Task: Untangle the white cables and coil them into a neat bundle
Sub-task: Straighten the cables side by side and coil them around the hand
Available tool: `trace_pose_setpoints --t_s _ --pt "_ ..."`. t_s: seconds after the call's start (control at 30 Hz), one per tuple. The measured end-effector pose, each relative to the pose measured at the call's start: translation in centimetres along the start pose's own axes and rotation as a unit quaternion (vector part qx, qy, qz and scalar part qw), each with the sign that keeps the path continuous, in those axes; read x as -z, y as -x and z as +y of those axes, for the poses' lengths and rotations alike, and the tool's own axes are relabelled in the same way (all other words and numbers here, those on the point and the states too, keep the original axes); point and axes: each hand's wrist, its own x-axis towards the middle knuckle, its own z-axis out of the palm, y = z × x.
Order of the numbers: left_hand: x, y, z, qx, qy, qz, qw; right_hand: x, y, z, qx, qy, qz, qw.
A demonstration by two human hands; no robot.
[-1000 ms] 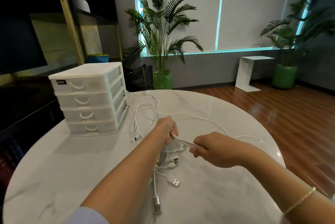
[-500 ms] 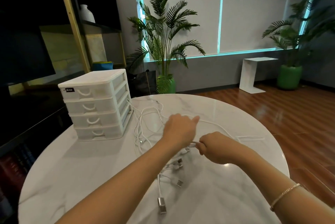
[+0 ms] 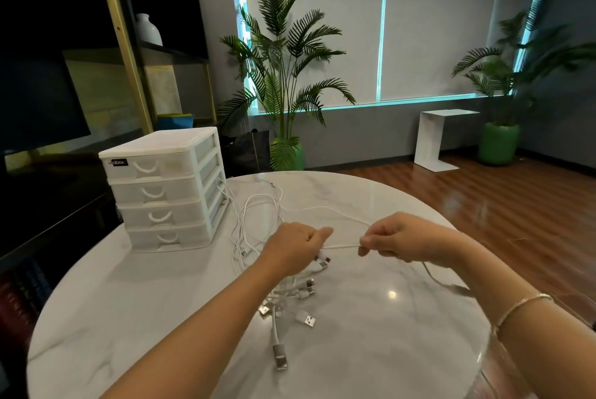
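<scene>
A tangle of white cables lies on the round marble table, with several USB plugs spread below my hands. My left hand grips a bunch of cable ends above the table's middle. My right hand pinches one white strand, which runs taut between both hands. From my right hand that strand trails down toward the table's right edge. Loose loops stretch back toward the drawer unit.
A white four-drawer plastic organiser stands at the table's left rear, touching the cable loops. Beyond the table are potted palms, a white side table and wooden floor. Dark shelving stands at the left.
My hands have moved apart, the right one sliding rightward along the strand, so a taut stretch of cable now shows between them. The camera has also shifted left and nearer.
</scene>
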Motion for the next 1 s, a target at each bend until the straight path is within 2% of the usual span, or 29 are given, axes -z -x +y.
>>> trace_pose_setpoints --t_s 0.23,0.37,0.53,0.63,0.73,0.9,1.0 --pt "0.8 -0.5 -2.2 0.017 0.023 0.06 0.998 2.5 0.4 1.7 -0.029 -0.024 0.022 0.999" --pt "1.2 -0.4 -3.3 0.036 0.021 0.055 0.998 3.6 0.7 3.0 -0.058 -0.036 0.031 0.997" --pt "2.4 -1.0 -5.2 0.067 0.012 0.089 0.994 6.5 2.0 5.0 -0.099 -0.026 0.119 0.988" --pt "1.9 -1.1 -4.6 0.063 0.027 0.101 0.993 7.4 2.2 5.1 -0.078 -0.045 0.177 0.98" --pt "0.6 -1.0 -3.5 0.039 -0.022 0.065 0.997 7.7 1.8 4.2 -0.05 -0.047 0.23 0.971" --pt "-0.9 -1.5 -2.5 0.02 -0.085 -0.083 0.993 7.4 1.2 2.8 -0.017 0.019 0.195 0.98" --pt "-0.8 -1.9 -1.2 -0.022 -0.13 -0.102 0.986 7.0 0.9 2.0 -0.001 0.041 0.182 0.982"
